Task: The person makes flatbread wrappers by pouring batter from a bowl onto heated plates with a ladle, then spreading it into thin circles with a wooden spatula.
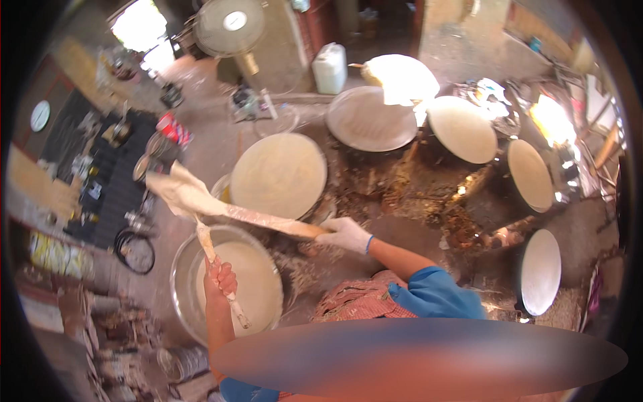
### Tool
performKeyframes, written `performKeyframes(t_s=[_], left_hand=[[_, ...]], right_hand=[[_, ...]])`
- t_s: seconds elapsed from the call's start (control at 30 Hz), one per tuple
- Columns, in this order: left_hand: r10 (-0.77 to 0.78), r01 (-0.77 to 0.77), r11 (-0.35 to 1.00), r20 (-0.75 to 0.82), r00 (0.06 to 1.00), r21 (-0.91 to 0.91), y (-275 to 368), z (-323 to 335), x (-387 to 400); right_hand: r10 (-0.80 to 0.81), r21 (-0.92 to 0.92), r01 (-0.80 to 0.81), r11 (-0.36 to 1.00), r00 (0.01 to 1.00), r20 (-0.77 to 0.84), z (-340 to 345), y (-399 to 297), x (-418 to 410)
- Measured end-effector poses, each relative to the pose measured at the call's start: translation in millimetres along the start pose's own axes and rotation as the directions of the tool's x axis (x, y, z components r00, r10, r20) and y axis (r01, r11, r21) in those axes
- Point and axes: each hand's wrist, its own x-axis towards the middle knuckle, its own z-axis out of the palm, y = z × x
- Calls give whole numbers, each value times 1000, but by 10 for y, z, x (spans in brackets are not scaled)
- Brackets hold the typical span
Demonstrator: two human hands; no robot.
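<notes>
My left hand [223, 278], smeared with pale paste, grips a short stick-like tool [205, 238] above a wide metal basin [177, 281]. Creamy pale batter [251, 291] lies in the basin. The upper end of this tool meets the batter-coated head of a long wooden paddle [274, 221]; its exact shape there is hidden by batter. My right hand [346, 235], in a whitish glove, is closed around the paddle's handle. Thick pale batter [188, 193] clings to the paddle head, which is held up beyond the basin. Close ahead stands a large round vessel [279, 176] with a pale yellowish top.
More large round vessels [371, 119] curve around the front and right of a sooty, debris-strewn hearth [382, 196]. A pedestal fan [229, 27] and a white plastic jerrycan [330, 69] stand at the back. A coiled black hose [133, 251] lies left; a metal can [182, 363] lies lower left.
</notes>
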Motion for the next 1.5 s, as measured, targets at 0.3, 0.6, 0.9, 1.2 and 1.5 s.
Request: performKeyframes(t_s=[0.3,0.6,0.9,1.2,1.5], left_hand=[[-602,568,460,231,764,-682,-1930,876,2071],[-662,704,710,319,678,-20,-2350,2612,3817],[-39,26,595,-3,999,803,-3017,3109,5544],[306,-213,-423,360,882,881,-2629,2896,5753],[495,-676,-85,619,609,732,-1793,2733,5476]], right_hand=[[192,-431,-328,841,924,-330,-1510,1616,-1452],[296,-101,-623,776,501,-813,-3134,1475,-1810],[-89,-634,-415,653,789,-608,-3732,1376,92],[-79,51,176,983,657,-749,-3856,1927,705],[184,178,-82,981,698,-692,-3864,1604,1565]])
